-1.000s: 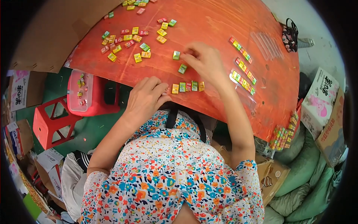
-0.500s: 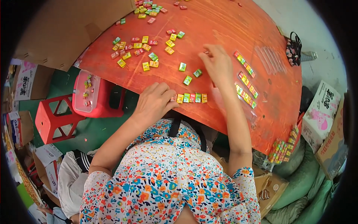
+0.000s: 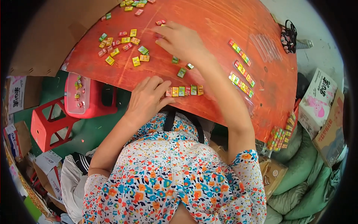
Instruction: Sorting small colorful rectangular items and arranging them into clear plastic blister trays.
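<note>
I sit at a round orange table (image 3: pixel 209 22) scattered with small square candy packets. My left hand (image 3: pixel 147 99) lies flat on the near edge, beside a short row of packets (image 3: pixel 184 90) lined up side by side. My right hand (image 3: pixel 181 39) is stretched out over the table with its fingers bent down at a loose packet near the scattered pile (image 3: pixel 123 46); whether it grips one is hidden. Two loose green packets (image 3: pixel 182 71) lie between the hand and the row.
Finished strips of packets (image 3: pixel 241 68) lie on the right of the table, more stacked at its rim (image 3: pixel 278 139). A red stool (image 3: pixel 46 127) and a pink tub (image 3: pixel 84 98) stand left. Cardboard boxes (image 3: pixel 317 100) and green sacks (image 3: pixel 298 179) are right.
My right hand has reached farther out and to the left, from near the row to the scattered pile. The left hand has stayed at the table edge. The view has tilted down.
</note>
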A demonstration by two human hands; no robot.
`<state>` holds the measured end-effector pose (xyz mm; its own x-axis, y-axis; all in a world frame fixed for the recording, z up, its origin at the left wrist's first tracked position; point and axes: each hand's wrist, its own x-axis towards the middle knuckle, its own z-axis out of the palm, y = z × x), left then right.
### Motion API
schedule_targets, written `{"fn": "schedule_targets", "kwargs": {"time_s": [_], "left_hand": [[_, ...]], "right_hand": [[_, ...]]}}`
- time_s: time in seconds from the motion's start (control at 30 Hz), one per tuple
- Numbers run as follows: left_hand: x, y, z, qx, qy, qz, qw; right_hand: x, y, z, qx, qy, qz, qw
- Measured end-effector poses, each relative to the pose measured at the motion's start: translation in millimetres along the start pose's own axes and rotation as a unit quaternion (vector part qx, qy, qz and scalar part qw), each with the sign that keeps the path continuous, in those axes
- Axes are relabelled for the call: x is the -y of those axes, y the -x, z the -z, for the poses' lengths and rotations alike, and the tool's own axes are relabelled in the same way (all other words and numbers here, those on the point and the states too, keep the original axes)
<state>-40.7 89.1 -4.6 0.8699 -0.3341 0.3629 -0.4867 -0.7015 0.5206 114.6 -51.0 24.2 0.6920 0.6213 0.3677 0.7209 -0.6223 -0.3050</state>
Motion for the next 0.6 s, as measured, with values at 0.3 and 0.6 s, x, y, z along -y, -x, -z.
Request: {"fn": "schedule_targets", "kwargs": {"time_s": [0.3,0.6], "left_hand": [[-9.0,0.7,4.2,0.061,0.065,0.049,0.995],[-10.8,4.0,17.6,0.07,0.085,0.102,0.989]], "right_hand": [[-2.3,164.2,72.2,0.112,-0.116,-0.226,0.961],[35.9,150.8,54.6,0.004,-0.09,-0.093,0.992]]}}
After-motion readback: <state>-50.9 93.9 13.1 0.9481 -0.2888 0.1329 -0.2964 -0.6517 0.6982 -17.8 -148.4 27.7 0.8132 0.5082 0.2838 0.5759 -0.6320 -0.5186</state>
